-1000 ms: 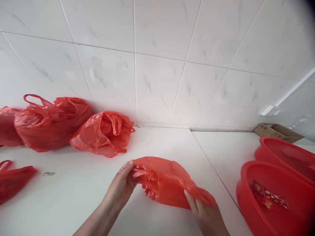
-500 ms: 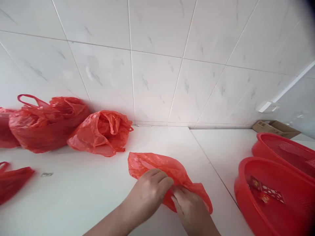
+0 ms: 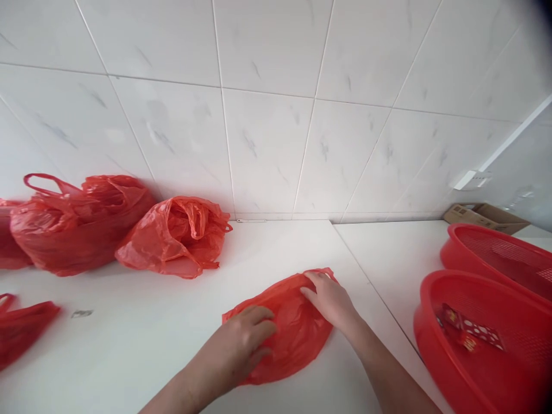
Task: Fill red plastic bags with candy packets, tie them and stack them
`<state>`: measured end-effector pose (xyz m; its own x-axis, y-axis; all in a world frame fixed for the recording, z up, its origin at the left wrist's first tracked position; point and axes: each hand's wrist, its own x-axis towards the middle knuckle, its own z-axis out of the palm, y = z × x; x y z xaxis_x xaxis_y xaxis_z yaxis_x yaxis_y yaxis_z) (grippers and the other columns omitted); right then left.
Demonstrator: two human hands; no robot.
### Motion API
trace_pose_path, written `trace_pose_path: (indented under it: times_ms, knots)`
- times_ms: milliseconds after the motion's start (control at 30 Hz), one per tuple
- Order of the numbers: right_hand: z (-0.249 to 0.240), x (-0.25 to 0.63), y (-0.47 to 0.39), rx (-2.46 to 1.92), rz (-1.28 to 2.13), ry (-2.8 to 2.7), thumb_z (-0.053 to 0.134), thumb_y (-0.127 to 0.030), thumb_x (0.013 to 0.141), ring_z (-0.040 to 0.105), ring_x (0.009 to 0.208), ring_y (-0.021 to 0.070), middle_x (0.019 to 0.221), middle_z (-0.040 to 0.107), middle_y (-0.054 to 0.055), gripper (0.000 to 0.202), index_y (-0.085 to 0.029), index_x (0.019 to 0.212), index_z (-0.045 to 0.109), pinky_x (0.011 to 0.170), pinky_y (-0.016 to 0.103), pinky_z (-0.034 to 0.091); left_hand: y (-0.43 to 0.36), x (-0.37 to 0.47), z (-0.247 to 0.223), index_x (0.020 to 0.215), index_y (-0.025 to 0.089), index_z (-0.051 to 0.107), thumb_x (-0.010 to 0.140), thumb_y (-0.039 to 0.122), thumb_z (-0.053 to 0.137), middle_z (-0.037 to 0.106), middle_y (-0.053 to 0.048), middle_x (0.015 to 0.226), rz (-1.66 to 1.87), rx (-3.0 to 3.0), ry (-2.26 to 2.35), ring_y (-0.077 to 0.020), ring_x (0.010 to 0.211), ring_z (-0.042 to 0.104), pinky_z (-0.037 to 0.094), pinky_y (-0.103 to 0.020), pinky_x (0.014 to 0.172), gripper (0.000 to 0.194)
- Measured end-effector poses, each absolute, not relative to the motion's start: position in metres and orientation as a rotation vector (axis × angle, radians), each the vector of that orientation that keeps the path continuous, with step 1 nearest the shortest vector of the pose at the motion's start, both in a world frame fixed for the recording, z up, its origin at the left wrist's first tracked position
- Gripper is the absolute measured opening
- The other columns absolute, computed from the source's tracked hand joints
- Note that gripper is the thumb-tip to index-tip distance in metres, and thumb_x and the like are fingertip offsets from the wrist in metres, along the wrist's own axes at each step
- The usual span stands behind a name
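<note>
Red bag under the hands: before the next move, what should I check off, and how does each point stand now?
1. Red bag lies on the white counter: ok.
2. Right hand is at the bag's far edge: ok.
3. Right hand has a firm grip there: cannot tell; thumb and forefinger look apart.
4. Left hand has hold of the bag: cannot tell; it is over the near left part, fingers loosely curled.
5. Gap between the bag and both the crumpled bag by the wall and the near basket: ok, bare counter shows.
6. Bag's mouth is open: cannot tell.
</note>
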<state>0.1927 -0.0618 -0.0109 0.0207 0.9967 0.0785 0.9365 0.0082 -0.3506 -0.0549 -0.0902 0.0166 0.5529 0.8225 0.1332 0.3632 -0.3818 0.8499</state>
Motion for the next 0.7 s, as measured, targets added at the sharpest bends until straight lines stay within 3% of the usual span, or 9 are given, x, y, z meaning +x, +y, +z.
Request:
trace_pose_path:
  times_ms: [100, 167, 267, 367, 533, 633, 700]
  knots:
    - [-0.012, 0.181, -0.081, -1.985, 0.095, -1.921, 0.037, -0.025, 0.095, 0.066, 0.090, 0.0219, 0.108, 0.068, 0.010, 0.034, -0.020, 0.123, 0.057, 0.070, 0.034, 0.052, -0.079, -0.058, 0.004, 0.094, 0.027, 0.070, 0.081, 0.019, 0.055, 0.054, -0.010, 0.134, 0.730, 2.258, 1.115, -0.0365, 0.128, 0.040, 0.033, -0.055, 0.101, 0.022]
    - [-0.016, 0.175, -0.093, -1.874, -0.042, -1.939, 0.038, -0.021, 0.095, 0.065, 0.098, 0.0223, 0.111, 0.067, 0.011, 0.034, -0.018, 0.122, 0.058, 0.078, 0.036, 0.053, -0.072, -0.060, -0.006, 0.095, 0.025, 0.068, 0.082, 0.023, 0.054, 0.043, -0.011, 0.144, 0.746, 2.399, 1.295, -0.0386, 0.136, 0.028, 0.029, -0.057, 0.104, 0.019]
    - [-0.024, 0.171, -0.105, -1.688, -0.002, -2.162, 0.057, -0.021, 0.086, 0.053, 0.121, 0.0282, 0.127, 0.061, 0.011, 0.036, -0.018, 0.121, 0.061, 0.098, 0.045, 0.047, -0.066, -0.062, -0.018, 0.096, 0.025, 0.066, 0.084, 0.029, 0.052, 0.048, -0.010, 0.139, 0.634, 2.260, 1.426, -0.0341, 0.124, 0.047, 0.044, -0.048, 0.095, 0.019]
    - [-0.024, 0.176, -0.119, -1.622, 0.130, -2.297, 0.062, -0.021, 0.082, 0.045, 0.129, 0.0295, 0.135, 0.055, 0.009, 0.041, -0.021, 0.123, 0.060, 0.104, 0.048, 0.042, -0.062, -0.062, -0.028, 0.107, 0.028, 0.062, 0.085, 0.032, 0.048, 0.061, -0.005, 0.124, 0.573, 2.004, 1.464, -0.0263, 0.108, 0.060, 0.049, -0.039, 0.090, 0.026]
    - [0.003, 0.208, -0.170, -1.640, -0.166, -1.990, 0.050, -0.024, 0.089, 0.050, 0.123, 0.0240, 0.133, 0.054, 0.009, 0.030, -0.023, 0.118, 0.061, 0.098, 0.041, 0.049, -0.060, -0.061, -0.034, 0.112, 0.031, 0.062, 0.079, 0.035, 0.055, 0.066, -0.002, 0.119, 0.700, 1.757, 1.553, -0.0269, 0.108, 0.061, 0.049, -0.034, 0.089, 0.035]
    - [0.014, 0.246, -0.207, -1.839, -0.374, -1.748, 0.051, -0.033, 0.089, 0.054, 0.118, 0.0272, 0.130, 0.055, 0.010, 0.029, -0.024, 0.115, 0.061, 0.094, 0.043, 0.050, -0.063, -0.060, -0.030, 0.111, 0.032, 0.063, 0.077, 0.040, 0.058, 0.067, -0.001, 0.117, 0.752, 1.625, 1.586, -0.0277, 0.107, 0.061, 0.050, -0.034, 0.086, 0.035]
    - [0.013, 0.278, -0.232, -2.059, -0.472, -1.623, 0.054, -0.046, 0.086, 0.055, 0.116, 0.0312, 0.132, 0.054, 0.011, 0.042, -0.024, 0.122, 0.058, 0.085, 0.044, 0.054, -0.065, -0.059, -0.028, 0.112, 0.031, 0.061, 0.077, 0.042, 0.057, 0.067, -0.002, 0.116, 0.762, 1.564, 1.610, -0.0272, 0.107, 0.061, 0.051, -0.034, 0.085, 0.037]
